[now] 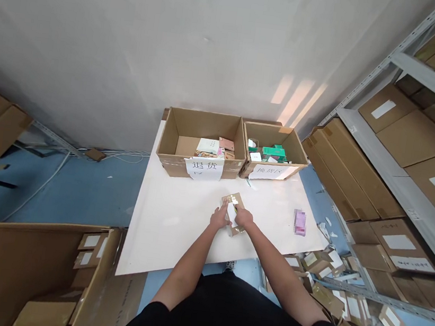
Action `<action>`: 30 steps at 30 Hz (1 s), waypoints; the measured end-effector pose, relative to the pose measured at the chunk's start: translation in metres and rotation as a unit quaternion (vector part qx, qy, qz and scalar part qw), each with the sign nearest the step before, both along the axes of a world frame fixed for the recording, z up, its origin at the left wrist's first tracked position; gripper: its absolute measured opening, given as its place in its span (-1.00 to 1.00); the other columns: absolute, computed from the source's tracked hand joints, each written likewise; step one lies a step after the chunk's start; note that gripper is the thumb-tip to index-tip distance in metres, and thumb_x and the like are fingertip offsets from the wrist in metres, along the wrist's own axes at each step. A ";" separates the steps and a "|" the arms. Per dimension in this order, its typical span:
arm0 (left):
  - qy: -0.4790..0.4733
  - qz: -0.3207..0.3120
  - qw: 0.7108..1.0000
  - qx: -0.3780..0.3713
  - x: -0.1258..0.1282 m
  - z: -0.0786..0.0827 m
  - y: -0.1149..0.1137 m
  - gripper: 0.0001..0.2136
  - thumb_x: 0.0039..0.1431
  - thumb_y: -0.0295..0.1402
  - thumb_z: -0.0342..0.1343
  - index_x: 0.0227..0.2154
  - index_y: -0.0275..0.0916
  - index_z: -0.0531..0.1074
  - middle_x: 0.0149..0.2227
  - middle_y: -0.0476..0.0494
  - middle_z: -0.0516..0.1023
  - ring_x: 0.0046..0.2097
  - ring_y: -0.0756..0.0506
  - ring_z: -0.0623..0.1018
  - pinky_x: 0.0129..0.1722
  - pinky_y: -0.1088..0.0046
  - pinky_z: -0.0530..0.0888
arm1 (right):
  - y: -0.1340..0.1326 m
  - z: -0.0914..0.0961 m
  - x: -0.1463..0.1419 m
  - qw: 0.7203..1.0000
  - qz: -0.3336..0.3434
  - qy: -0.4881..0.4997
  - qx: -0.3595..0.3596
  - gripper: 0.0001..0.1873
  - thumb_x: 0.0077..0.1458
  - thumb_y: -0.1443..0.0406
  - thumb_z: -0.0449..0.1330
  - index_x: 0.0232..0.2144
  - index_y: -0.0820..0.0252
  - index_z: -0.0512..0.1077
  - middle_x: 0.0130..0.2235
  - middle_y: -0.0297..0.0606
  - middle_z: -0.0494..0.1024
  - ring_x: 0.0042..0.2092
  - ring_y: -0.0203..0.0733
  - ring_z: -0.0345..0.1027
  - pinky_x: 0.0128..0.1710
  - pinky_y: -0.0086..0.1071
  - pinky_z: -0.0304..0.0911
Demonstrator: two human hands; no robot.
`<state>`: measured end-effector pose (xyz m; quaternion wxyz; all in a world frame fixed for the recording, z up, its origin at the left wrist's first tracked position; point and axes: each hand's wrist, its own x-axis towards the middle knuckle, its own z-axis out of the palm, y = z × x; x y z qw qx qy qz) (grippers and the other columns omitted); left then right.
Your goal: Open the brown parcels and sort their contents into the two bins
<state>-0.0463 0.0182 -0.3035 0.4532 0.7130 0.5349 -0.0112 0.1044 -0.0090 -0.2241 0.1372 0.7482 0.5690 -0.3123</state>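
Note:
On the white table (176, 232) lies a small kraft paper mailer (235, 228) with a white label, held between both hands. My left hand (219, 218) grips its left edge. My right hand (244, 218) presses on its right side, and the fingers hide part of the label. To the right of the hands lies a pink packet (300, 222), blurred and apart from them. At the table's far end stand an open cardboard box (206, 127) holding several small packages and a smaller open box (269, 135) holding green and white items, each with a paper sign.
Grey metal shelving (411, 180) stacked with flat cardboard mailers fills the right side. Loose mailers (329, 290) lie heaped on the blue floor (78, 187) at lower right. A large open carton (15, 265) stands at lower left. A white wall rises behind the table.

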 end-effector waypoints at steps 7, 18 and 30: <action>0.085 -0.016 0.996 0.016 0.008 0.009 0.002 0.23 -0.02 -0.13 0.45 0.53 0.13 -0.34 0.59 0.00 -0.22 0.53 -0.53 -0.13 0.42 -0.16 0.10 | -0.090 0.009 0.020 0.998 0.013 -0.010 -0.058 -0.25 0.19 0.37 0.21 0.39 -0.03 0.19 0.05 -0.02 0.64 0.05 0.11 0.56 -0.11 -0.23 0.37; 0.126 -0.078 0.989 0.029 0.010 0.013 0.002 0.06 0.07 0.07 0.30 0.52 0.21 -0.22 0.58 0.12 -0.48 0.43 -0.57 0.14 0.28 -0.15 0.33 | -0.141 0.005 0.050 0.984 -0.146 0.069 0.070 -0.34 0.34 0.27 0.06 0.44 0.03 0.06 -0.09 -0.07 0.67 -0.08 0.09 0.60 -0.19 -0.28 0.31; 0.215 -0.041 0.975 0.046 0.044 0.005 -0.063 -0.14 0.32 0.15 -0.04 0.55 0.05 -0.24 0.58 -0.24 -0.41 0.29 -0.55 0.38 0.21 -0.16 0.39 | -0.055 -0.063 0.057 0.898 -0.376 0.126 0.189 0.02 0.27 -0.01 0.18 0.51 0.23 -0.26 0.22 0.07 0.52 0.19 0.14 0.49 0.12 -0.18 0.35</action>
